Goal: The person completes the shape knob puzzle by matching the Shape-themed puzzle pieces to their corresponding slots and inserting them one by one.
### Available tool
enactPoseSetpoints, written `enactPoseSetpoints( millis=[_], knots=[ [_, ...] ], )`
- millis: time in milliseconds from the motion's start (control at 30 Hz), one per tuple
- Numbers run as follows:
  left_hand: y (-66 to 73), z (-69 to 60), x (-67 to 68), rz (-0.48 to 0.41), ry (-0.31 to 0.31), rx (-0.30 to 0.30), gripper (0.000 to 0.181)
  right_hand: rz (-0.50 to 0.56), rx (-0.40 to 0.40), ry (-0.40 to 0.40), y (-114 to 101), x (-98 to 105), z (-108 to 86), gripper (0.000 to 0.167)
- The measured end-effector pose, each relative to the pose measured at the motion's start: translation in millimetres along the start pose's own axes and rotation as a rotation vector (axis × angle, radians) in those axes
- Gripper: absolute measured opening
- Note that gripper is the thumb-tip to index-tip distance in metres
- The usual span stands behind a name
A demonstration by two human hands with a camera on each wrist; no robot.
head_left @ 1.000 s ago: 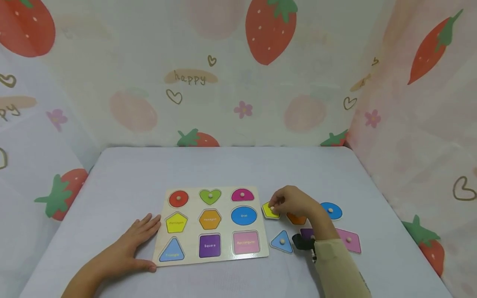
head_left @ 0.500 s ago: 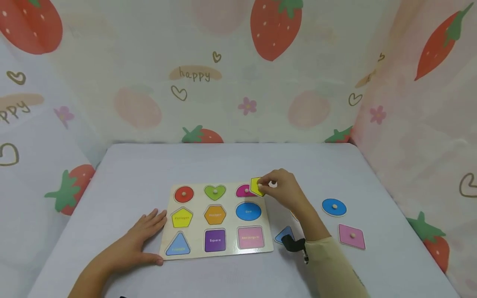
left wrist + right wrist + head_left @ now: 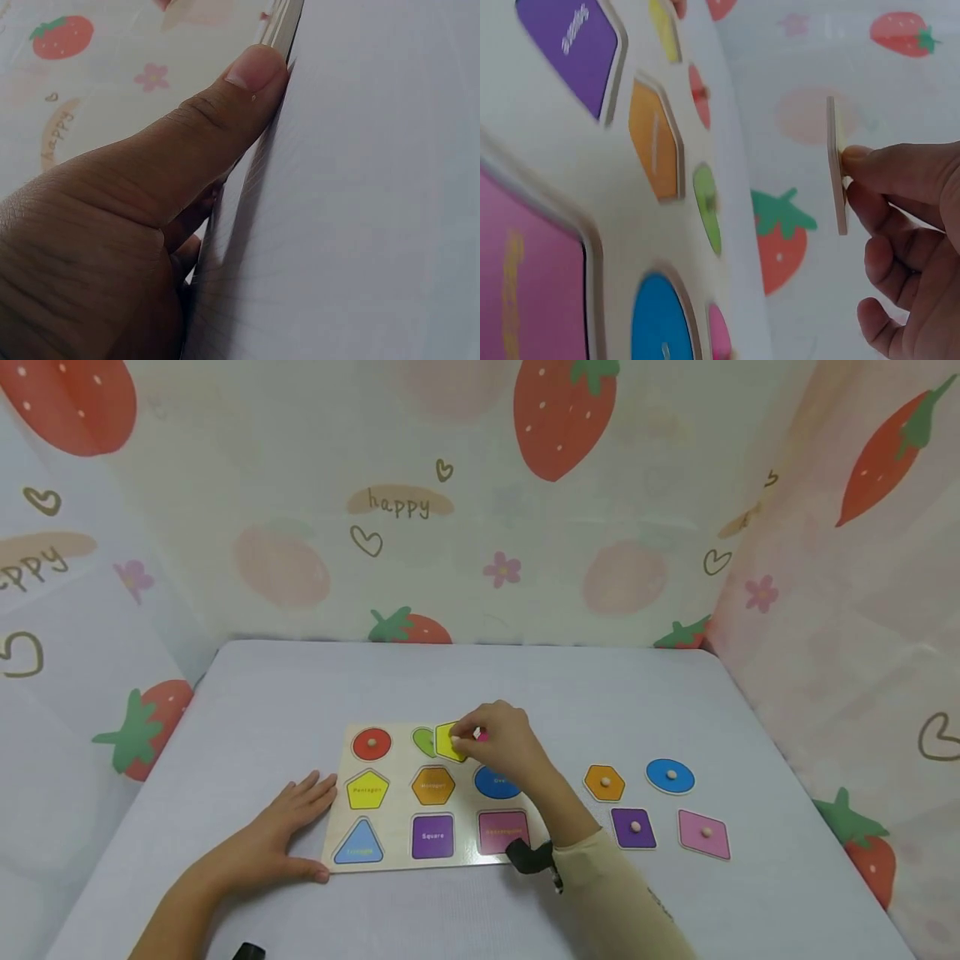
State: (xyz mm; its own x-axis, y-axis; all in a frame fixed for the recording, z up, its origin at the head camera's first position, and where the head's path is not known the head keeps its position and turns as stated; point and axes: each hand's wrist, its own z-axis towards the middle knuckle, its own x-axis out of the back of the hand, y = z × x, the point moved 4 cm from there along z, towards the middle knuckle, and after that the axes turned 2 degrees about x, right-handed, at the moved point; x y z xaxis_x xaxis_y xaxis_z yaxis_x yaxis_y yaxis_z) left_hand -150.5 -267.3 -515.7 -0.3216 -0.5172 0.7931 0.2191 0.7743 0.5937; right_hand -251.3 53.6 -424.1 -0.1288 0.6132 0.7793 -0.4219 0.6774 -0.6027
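Observation:
The right hand point(image 3: 504, 745) pinches the knob of a yellow pentagon piece point(image 3: 446, 742), held above the board's top row and partly covering the green heart point(image 3: 423, 741). In the right wrist view that piece point(image 3: 836, 166) appears edge-on between thumb and fingertips point(image 3: 855, 196), raised off the board. Flat on the table, the left hand point(image 3: 281, 827) touches the left edge of the wooden board point(image 3: 397, 862) with fingers spread. Its thumb point(image 3: 225, 105) rests at the board's corner in the left wrist view. The board's yellow pentagon slot point(image 3: 367, 790) is uncovered.
Right of the board lie an orange hexagon point(image 3: 604, 783), a blue oval point(image 3: 671, 776), a purple square point(image 3: 633, 828) and a pink piece point(image 3: 703, 834), all with knobs. The blue triangle piece is hidden behind the right arm. Strawberry-patterned cloth point(image 3: 465, 560) stands behind the table.
The right hand has lifted the yellow pentagon from the table and carried it left, over the board's top row. The left hand stays at the board's edge; the view has shifted slightly.

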Motion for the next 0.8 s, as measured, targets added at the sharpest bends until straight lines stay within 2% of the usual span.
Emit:
enactPoseSetpoints(
  millis=[167, 433, 633, 800],
  knots=[
    [-0.7, -0.1, -1.1, -0.021, -0.003, 0.007, 0.121, -0.003, -0.009, -0.042, -17.2, -23.9, 10.1, 0.013],
    [-1.0, 1.9, -3.4, 0.009, -0.004, 0.005, 0.122, 0.057, -0.071, -0.058, -37.0, -55.8, 15.9, 0.015],
    [-0.8, 3.3, -2.9, 0.022, -0.007, -0.004, 0.121, -0.001, -0.092, -0.094, -45.4, -75.5, 20.5, 0.017],
    [-0.7, 1.3, 0.1, 0.034, -0.005, 0.006, 0.122, -0.036, -0.055, -0.102, -52.3, -90.4, 23.6, 0.015]
  ],
)
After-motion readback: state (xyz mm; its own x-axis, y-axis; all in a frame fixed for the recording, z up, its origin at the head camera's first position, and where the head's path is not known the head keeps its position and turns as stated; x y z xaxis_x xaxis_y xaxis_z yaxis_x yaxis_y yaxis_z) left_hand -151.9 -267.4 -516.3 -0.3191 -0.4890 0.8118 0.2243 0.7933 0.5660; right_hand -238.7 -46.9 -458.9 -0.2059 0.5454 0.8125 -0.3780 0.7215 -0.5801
